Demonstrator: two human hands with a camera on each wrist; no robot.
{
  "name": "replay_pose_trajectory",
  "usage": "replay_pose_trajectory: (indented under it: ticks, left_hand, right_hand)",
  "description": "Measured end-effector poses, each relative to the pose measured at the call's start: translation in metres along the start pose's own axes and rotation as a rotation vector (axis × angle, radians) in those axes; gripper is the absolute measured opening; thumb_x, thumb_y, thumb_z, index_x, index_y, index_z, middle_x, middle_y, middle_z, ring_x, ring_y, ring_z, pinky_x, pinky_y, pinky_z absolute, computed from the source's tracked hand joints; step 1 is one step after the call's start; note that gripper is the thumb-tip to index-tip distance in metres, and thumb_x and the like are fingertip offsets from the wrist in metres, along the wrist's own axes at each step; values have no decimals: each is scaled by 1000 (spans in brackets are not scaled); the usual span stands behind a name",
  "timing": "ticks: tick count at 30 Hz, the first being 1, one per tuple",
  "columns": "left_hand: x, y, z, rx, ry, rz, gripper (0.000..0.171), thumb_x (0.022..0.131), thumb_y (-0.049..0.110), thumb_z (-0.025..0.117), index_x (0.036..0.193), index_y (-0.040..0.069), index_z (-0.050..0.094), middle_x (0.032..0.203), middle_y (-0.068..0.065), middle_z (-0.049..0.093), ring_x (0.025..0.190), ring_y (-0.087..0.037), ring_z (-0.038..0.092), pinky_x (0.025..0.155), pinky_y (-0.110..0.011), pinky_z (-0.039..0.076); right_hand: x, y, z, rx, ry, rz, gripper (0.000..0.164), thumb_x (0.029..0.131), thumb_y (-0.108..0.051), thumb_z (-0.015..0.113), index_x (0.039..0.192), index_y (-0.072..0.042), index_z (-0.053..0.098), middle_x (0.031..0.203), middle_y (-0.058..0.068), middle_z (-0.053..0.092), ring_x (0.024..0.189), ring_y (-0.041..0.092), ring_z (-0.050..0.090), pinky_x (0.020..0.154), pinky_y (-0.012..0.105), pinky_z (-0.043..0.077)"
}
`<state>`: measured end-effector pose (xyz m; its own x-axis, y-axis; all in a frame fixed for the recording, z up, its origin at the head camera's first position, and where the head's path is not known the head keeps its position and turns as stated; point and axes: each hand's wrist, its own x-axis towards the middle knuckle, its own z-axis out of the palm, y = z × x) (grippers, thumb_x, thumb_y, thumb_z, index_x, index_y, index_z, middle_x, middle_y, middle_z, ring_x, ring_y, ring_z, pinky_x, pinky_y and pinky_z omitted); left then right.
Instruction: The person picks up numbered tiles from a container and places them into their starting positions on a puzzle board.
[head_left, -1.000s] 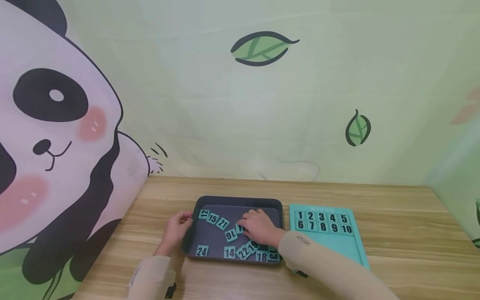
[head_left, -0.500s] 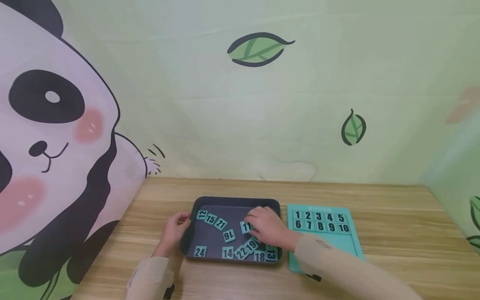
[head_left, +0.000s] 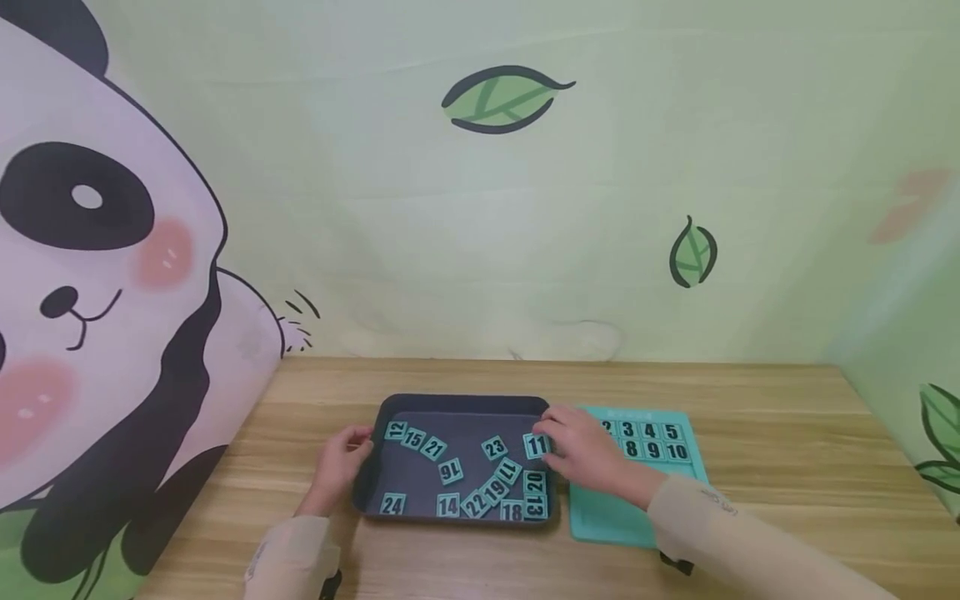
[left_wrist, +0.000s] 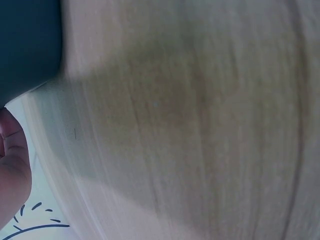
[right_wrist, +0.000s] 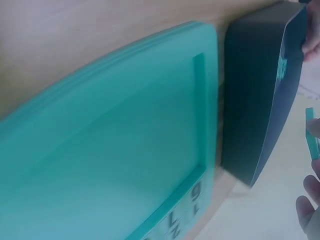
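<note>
My right hand (head_left: 588,450) pinches a teal number tile marked 11 (head_left: 536,447) over the right rim of a dark tray (head_left: 465,403). In the right wrist view that tile (right_wrist: 312,134) shows edge-on between thumb and fingers, above the tray's rim. Fingers of my left hand (head_left: 337,471) grip the tray's left side. Loose tiles lie in the tray, among them 23 (head_left: 494,448), 16 (head_left: 451,472), 24 (head_left: 393,504) and 20 (head_left: 534,482). Right of the tray lies a teal number board (head_left: 611,515), its upper two rows filled; my right hand hides some of those numbers.
Under everything is a wood-grain table (head_left: 780,467). A fabric backdrop (head_left: 405,225) with a panda and leaves stands behind it. The board sits close beside the tray, with a narrow gap between them in the right wrist view.
My right hand has carried tile 11 rightward from mid-tray to the right rim, uncovering tiles 23, 17 and 20. My left hand stays at the tray's side. The head view has turned slightly right.
</note>
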<state>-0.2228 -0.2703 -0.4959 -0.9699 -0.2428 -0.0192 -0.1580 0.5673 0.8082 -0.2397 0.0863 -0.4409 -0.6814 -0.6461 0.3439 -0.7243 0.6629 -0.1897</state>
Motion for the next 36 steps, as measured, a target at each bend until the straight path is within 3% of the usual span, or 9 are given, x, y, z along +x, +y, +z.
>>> replay_pose_trajectory:
  ticks: [7,15,24,36]
  left_hand:
    - [0,-1,-2,9,0,-1,27,86,5,50,110,-4,55,104,-21,58,97,-30,54,82,-42,47]
    - [0,-2,-2,33,-5,-29,27,86,7,50,112,-2,55,105,-19,58,98,-30,54,82,-42,47]
    - [1,0,-2,32,-22,-38,28,87,8,49,114,-2,54,107,-19,57,99,-29,53,84,-42,46]
    - [2,0,-2,32,-33,-41,28,88,8,49,114,-2,54,107,-19,57,99,-28,53,84,-42,46]
  right_hand:
    - [-18,21,-1,42,33,146,30,68,-19,73,96,-14,63,92,-5,56,89,11,51,77,29,46]
    - [-39,40,7,85,43,249,30,68,-15,73,96,-10,64,92,-2,58,91,16,53,78,34,47]
    - [-53,46,22,137,-42,377,29,69,-18,71,96,-12,62,93,-2,58,93,19,52,80,37,46]
    - [-57,44,31,104,-72,391,29,67,-18,72,94,-12,63,92,-1,57,91,18,52,82,36,45]
